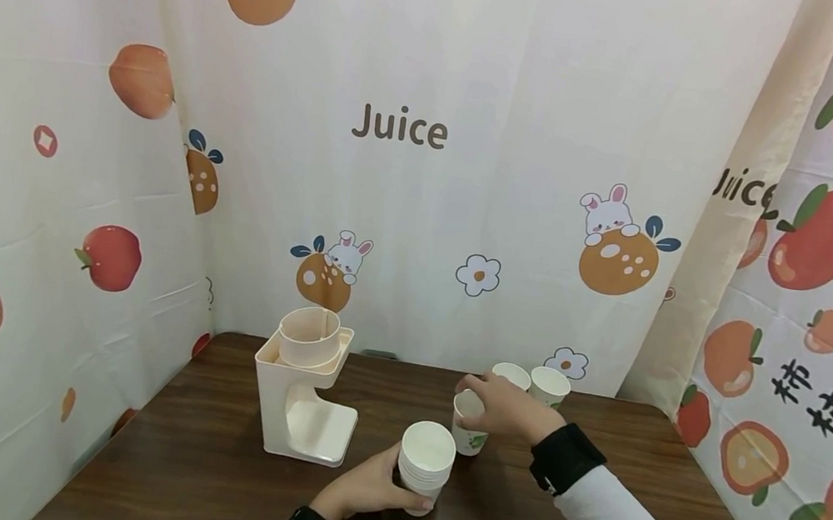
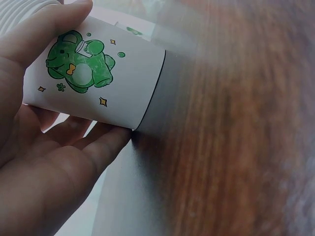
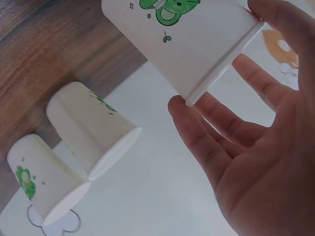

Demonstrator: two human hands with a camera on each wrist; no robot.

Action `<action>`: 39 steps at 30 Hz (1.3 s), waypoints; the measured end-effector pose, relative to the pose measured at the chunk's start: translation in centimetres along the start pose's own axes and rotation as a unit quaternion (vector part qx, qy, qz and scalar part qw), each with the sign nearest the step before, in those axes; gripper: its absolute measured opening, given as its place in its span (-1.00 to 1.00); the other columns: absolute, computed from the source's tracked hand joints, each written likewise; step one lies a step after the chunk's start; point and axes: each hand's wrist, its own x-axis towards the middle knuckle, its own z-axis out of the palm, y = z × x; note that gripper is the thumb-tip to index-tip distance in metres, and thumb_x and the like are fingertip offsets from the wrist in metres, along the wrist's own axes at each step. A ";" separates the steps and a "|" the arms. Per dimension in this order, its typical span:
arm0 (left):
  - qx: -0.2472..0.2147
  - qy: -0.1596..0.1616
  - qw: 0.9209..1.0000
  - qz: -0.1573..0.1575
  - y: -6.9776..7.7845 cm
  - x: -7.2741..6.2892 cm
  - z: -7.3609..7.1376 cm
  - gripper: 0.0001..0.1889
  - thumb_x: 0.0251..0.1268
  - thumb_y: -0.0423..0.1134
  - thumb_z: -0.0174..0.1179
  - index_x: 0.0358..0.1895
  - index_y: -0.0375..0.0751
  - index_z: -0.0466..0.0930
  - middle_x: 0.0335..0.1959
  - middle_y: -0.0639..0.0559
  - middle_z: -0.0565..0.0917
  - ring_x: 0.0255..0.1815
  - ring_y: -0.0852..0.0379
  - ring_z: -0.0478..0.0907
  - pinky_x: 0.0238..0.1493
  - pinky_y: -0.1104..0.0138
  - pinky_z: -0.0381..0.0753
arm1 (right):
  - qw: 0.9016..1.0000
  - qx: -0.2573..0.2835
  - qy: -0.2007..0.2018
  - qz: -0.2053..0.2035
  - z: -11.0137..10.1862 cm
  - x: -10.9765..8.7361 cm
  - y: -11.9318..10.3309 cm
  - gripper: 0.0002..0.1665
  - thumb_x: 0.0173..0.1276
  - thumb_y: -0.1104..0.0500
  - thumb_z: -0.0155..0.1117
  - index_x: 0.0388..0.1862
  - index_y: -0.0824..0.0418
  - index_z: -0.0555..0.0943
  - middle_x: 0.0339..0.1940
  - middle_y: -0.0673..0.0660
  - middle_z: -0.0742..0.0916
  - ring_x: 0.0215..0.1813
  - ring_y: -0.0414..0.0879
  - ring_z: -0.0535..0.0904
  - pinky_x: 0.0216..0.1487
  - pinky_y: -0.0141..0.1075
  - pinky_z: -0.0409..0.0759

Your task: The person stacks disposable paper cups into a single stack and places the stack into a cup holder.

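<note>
My left hand [image 1: 368, 483] grips a stack of white paper cups [image 1: 426, 462] near the front of the table, thumb on one side and fingers on the other. In the left wrist view the lowest cup [image 2: 98, 69] bears a green cartoon animal. To the right and farther back, my right hand [image 1: 506, 407] holds a single paper cup [image 1: 469, 439] by its rim, fingers spread around the top. The right wrist view shows thumb and fingertips on that rim. Two more paper cups [image 3: 91, 130] stand upright side by side just behind the right hand.
A cream-coloured stand [image 1: 275, 401] with a round open cylinder on top and a flat base stands left of the cups. The brown wooden table [image 1: 180, 446] is backed by fruit-print curtains [image 1: 421, 210] on several sides.
</note>
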 end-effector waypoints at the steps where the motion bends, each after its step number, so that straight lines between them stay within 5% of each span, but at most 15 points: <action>1: 0.001 0.000 1.000 0.001 0.0 0.0 0.0 -0.13 0.08 -0.29 0.52 0.46 -0.05 0.21 0.15 0.10 0.55 0.20 0.05 0.47 0.25 -0.03 0.34 | 1.000 0.003 0.003 -0.003 -0.2 -0.3 -0.1 -0.55 0.24 -0.05 0.50 0.08 -0.03 0.59 -0.07 0.15 0.61 -0.14 0.00 0.57 -0.20 -0.04 0.66; 23: 0.012 0.009 1.000 0.008 -0.1 0.1 0.0 -0.17 0.06 -0.28 0.53 0.41 -0.04 0.28 0.11 0.13 0.57 0.17 0.07 0.48 0.24 -0.02 0.33 | 0.997 0.007 0.042 -0.069 -6.0 -6.8 -2.5 -0.53 0.33 -0.14 0.39 0.17 -0.07 0.60 0.04 0.08 0.59 -0.09 -0.10 0.54 -0.17 -0.21 0.61; 39: 0.004 0.000 1.000 0.011 -0.1 0.1 0.0 -0.18 0.10 -0.26 0.51 0.43 -0.03 0.26 0.13 0.13 0.56 0.20 0.07 0.48 0.25 -0.01 0.33 | 0.989 -0.004 0.078 -0.125 -7.2 -7.6 -4.6 -0.41 0.41 -0.32 0.22 0.26 -0.03 0.60 0.09 0.10 0.62 0.00 -0.03 0.58 -0.08 -0.11 0.64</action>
